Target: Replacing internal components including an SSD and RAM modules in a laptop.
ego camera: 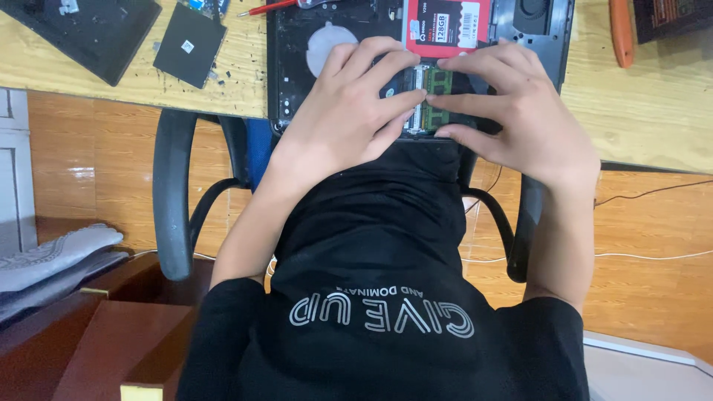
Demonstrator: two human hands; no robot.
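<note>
Two bare hands press on a green memory stick seated in an opened black laptop at the near edge of the wooden desk. Left hand lies flat, fingers spread narrow, tips touching the stick's left end; right hand mirrors it, fingertips on the stick's right side. Neither hand grips anything, both just push down. A red-and-black drive sits inside the laptop, just beyond the stick, w/ a round white patch to its left. Near the desk's far left corner: a dark panel and a small black square plate. An orange tool handle lies toward the far right. Below the desk edge, a black office chair & the person's black printed shirt.
</note>
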